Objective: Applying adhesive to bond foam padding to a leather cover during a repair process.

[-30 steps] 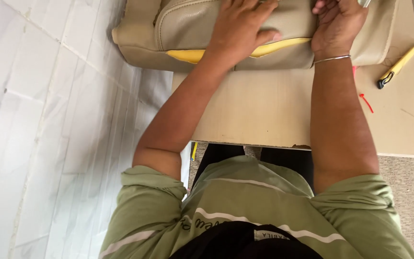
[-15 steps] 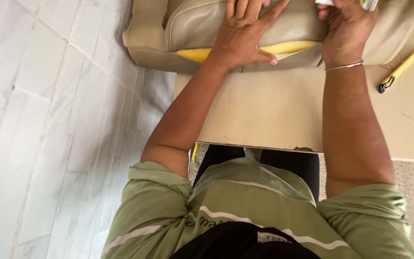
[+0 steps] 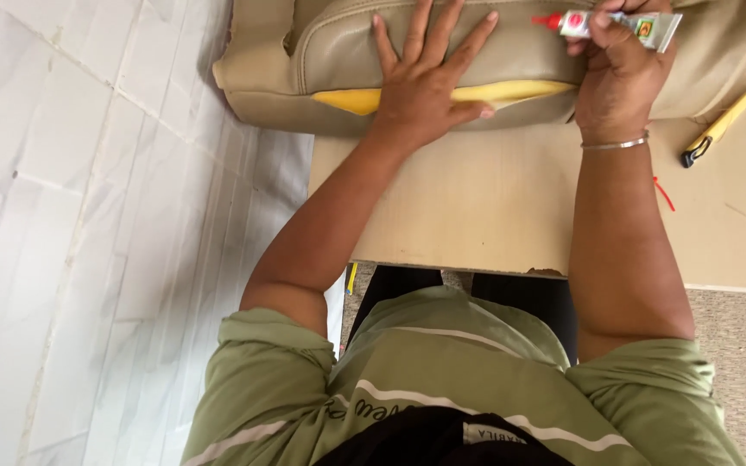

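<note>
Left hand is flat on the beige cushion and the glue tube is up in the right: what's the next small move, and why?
Probably bring the glue tube nozzle down to the open seam where yellow foam shows. The left hand already presses the cushion beside that gap; the right hand holds the tube above it.

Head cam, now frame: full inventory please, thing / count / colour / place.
Cushion: 1, beige leather-like with a yellow strip showing along a seam, top of view on the cardboard.
Cardboard sheet: 1, tan, under the cushion and forearms.
Glue tube: 1, white with red nozzle, top right.
Utility knife: 1, yellow and black, right on the cardboard.
Red scrap: 1, thin, near the knife.
Floor tiles: white marble-look, left.
Left hand: flat on the cushion, fingers spread.
Right hand: grips the glue tube; silver bangle at the wrist.
</note>
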